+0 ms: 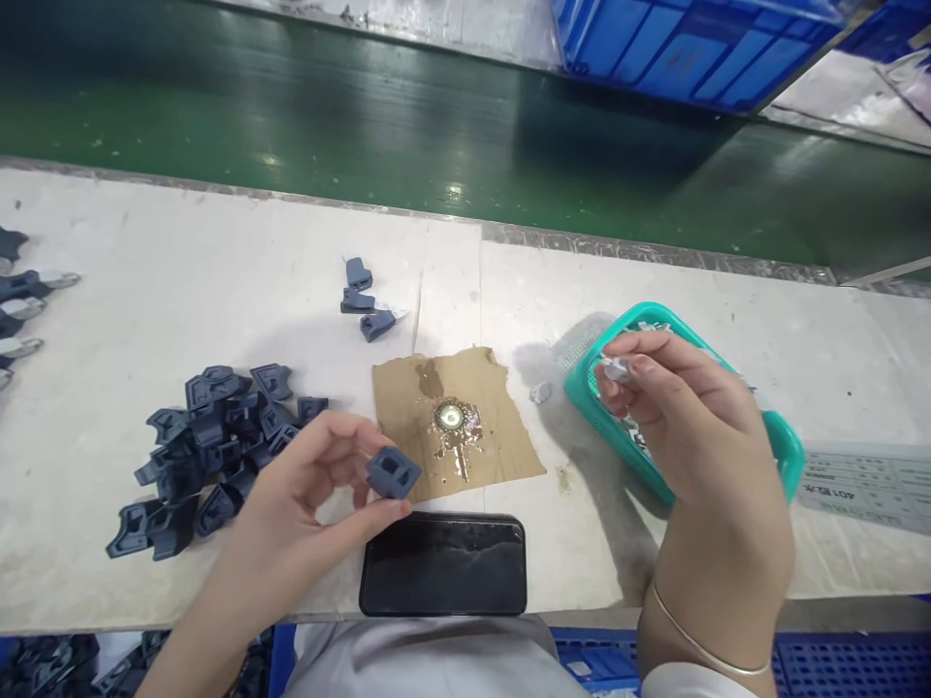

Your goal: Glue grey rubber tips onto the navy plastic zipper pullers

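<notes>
Between the thumb and fingers of my left hand [320, 494] is a dark blue-grey plastic part [394, 472] with two openings facing up. My right hand [698, 427] pinches a small light-grey piece [617, 368] above a green basket [784, 451], which holds more light pieces, partly hidden by the hand. A piece of brown cardboard [501, 441] with a small round object [451, 416] and wet, shiny splashes lies between my hands. Left of my left hand is a pile of dark parts [218, 436].
A black phone [443, 565] lies at the table's front edge. Several dark parts [358, 301] sit behind the cardboard, and more with light pieces [21, 308] at far left. A printed label strip [865, 485] is at right. Blue crates [684, 48] stand beyond the green belt [291, 126].
</notes>
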A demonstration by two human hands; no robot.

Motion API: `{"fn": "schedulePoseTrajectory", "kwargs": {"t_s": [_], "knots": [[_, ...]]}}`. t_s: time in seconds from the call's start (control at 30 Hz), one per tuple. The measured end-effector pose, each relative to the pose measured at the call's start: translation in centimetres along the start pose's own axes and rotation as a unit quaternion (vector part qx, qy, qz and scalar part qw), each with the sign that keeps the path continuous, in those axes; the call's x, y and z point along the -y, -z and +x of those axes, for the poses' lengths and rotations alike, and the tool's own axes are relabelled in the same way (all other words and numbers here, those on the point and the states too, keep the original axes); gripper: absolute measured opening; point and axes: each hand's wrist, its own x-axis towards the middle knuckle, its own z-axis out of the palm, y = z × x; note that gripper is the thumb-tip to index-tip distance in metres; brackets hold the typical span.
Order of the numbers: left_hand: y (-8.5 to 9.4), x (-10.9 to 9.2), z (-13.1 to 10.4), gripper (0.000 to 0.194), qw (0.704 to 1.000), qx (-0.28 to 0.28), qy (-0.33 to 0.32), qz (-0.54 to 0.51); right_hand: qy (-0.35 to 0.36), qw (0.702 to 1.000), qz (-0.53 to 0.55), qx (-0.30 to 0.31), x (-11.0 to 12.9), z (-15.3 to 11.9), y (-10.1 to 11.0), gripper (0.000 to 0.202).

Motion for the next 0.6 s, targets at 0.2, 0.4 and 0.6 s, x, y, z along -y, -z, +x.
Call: {"fn": "schedulePoseTrajectory", "kwargs": {"t_s": [0.2,0.4,0.6], "knots": [[-1.5,1.4,0.9,0.030,0.987,0.061,0.098,-0.110,0.029,0.999,0.001,0.031,-1.3,-0.8,-3.5,0.024],[-1.4,2.4,1.2,0.023,0.979,0.106,0.097,-0.144,0.084,0.980,-0.160,0.087,-2.5,-1.5,-6.1,0.023],[-1.9,2.6,1.0,0.019,0.991,0.069,0.048,-0.106,0.161,0.922,-0.305,0.177,-2.6,-1.1,-7.4,0.026]]}}
